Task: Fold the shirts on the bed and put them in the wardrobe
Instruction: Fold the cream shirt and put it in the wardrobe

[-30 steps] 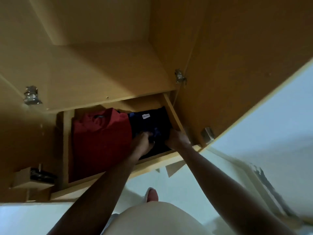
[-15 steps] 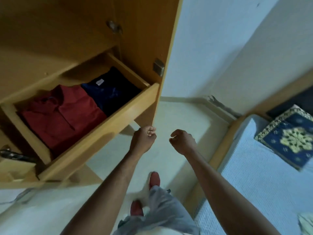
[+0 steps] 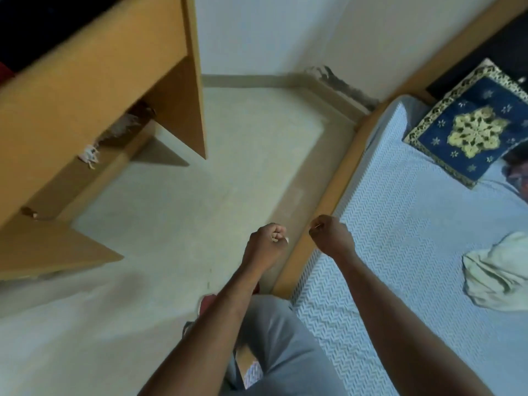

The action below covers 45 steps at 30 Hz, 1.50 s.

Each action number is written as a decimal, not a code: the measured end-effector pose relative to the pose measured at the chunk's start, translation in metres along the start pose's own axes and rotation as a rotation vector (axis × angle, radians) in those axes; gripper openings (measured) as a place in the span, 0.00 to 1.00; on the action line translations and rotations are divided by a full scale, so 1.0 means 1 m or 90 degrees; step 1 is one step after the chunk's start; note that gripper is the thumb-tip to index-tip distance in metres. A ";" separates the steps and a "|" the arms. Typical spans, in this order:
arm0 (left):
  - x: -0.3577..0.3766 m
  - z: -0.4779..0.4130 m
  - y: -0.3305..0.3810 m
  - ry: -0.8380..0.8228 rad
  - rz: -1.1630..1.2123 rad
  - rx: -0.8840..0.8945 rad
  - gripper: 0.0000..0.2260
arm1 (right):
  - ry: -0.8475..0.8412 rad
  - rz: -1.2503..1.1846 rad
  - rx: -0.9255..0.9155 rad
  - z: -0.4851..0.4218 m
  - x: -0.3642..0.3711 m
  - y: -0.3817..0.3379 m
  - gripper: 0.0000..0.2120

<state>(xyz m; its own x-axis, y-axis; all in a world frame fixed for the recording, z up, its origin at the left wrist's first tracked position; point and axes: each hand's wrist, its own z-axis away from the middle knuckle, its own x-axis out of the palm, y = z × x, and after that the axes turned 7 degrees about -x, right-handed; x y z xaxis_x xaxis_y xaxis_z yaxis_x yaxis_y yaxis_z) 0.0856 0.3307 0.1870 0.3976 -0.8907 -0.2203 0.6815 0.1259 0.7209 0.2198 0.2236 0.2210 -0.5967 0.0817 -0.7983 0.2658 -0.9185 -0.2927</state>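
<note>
Crumpled cream shirt (image 3: 497,277) on pale blue zigzag-patterned bed (image 3: 400,252), well apart from left hand (image 3: 267,241) and right hand (image 3: 331,235), both hands curled into empty fists at bed's wooden edge

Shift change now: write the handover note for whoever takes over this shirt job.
Left hand: closed fist, empty, over the floor.
Right hand: closed fist, empty, at the edge of the bed.
Done: a dark garment and a red garment are in the wardrobe drawer, barely in view.
Left: the pale crumpled shirt lies unfolded on the bed. Fold it and store it.
</note>
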 end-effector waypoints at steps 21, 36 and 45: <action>0.256 -0.080 -0.103 -0.049 -0.216 0.250 0.13 | 0.197 -0.134 0.036 -0.034 0.126 0.315 0.11; 0.519 -0.051 -0.059 -0.187 -0.797 0.317 0.50 | 0.242 -0.212 0.187 0.030 0.068 0.621 0.32; 0.550 -0.050 -0.063 -0.111 -1.047 0.338 0.47 | 0.143 -0.027 0.155 -0.047 0.010 0.724 0.36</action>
<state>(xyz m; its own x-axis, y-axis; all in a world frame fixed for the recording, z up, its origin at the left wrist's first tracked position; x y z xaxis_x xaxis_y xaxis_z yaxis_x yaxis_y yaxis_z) 0.2924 -0.1457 -0.0123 -0.5366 0.0317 -0.8432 -0.0002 -0.9993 -0.0374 0.4418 -0.4220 -0.0235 -0.4146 0.1794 -0.8922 0.0394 -0.9759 -0.2146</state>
